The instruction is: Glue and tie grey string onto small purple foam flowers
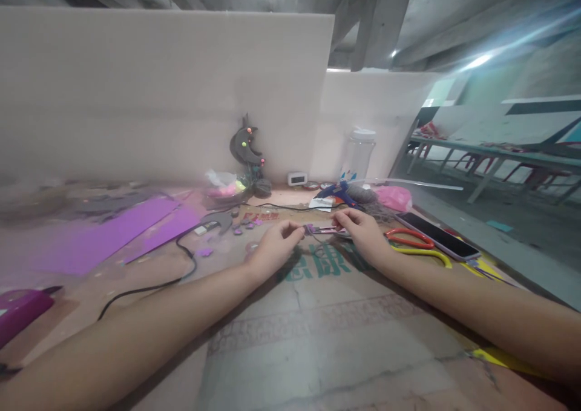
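Observation:
My left hand [280, 246] is closed in a pinch, its fingertips at a small purple piece [310, 229] with a thin grey strand trailing below. Opposite it, my right hand [362, 232] has thumb and forefinger pressed together; what they hold is too small to make out. A slim pinkish object [327, 230] lies between the hands, partly behind the right fingers. Beneath both hands is a brown cardboard sheet [299, 332] with green and red print. Small purple scraps [249, 224] are scattered left of my left hand.
Scissors with red and yellow handles [411, 239] and a phone [438, 236] lie at the right. Behind stand a blue glue gun [338, 193], grey yarn [363, 196], a clear bottle [358, 157] and a dark crescent ornament [246, 144]. Purple sheets [113, 235] and a black cord [140, 289] lie left.

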Action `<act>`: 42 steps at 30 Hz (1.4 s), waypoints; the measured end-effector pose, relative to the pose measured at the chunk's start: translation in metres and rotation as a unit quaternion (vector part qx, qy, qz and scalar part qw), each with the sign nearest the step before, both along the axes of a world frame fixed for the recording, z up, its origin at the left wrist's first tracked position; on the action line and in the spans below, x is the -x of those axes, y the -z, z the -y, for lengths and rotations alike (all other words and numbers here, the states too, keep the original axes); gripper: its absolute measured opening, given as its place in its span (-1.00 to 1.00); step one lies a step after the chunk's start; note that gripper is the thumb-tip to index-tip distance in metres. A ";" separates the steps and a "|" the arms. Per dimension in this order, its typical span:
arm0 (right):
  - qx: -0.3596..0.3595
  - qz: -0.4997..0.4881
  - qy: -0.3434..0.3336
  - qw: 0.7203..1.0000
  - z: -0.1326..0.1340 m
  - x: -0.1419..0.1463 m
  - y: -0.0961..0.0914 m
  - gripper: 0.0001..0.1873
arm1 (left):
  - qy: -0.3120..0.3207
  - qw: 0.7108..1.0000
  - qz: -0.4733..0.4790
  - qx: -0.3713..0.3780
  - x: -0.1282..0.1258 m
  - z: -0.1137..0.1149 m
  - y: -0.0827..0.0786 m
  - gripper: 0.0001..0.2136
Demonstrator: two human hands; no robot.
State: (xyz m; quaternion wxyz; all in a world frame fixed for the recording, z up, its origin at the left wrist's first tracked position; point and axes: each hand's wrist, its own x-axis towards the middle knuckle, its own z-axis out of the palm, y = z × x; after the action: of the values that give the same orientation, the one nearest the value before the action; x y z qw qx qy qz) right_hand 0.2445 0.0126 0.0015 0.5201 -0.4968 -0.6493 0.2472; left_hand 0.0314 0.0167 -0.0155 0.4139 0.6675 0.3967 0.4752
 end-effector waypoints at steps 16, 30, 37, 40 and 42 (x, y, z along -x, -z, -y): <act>0.132 -0.059 -0.145 0.979 0.018 0.028 0.002 -0.47 | 0.001 0.999 -0.016 -0.031 0.000 0.008 -0.005 -0.82; 0.150 -0.114 -0.176 0.966 0.021 0.034 0.007 -0.60 | -0.006 0.998 -0.039 -0.051 0.000 0.010 -0.006 -0.81; 0.168 -0.147 -0.145 0.964 0.019 0.031 0.005 -0.61 | 0.048 0.996 -0.038 -0.066 0.001 0.011 -0.007 -0.80; 0.180 -0.158 -0.135 0.961 0.019 0.031 0.005 -0.62 | 0.090 0.993 -0.031 -0.063 0.001 0.012 -0.008 -0.78; 0.187 -0.160 -0.132 0.960 0.021 0.031 0.005 -0.63 | 0.110 0.992 -0.035 -0.051 0.000 0.014 -0.009 -0.79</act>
State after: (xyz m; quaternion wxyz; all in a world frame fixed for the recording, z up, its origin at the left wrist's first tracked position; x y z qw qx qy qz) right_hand 0.2132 -0.0082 -0.0037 0.4779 -0.4490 -0.5595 0.5069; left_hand 0.0309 0.0030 -0.0067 0.4154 0.7433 0.3101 0.4229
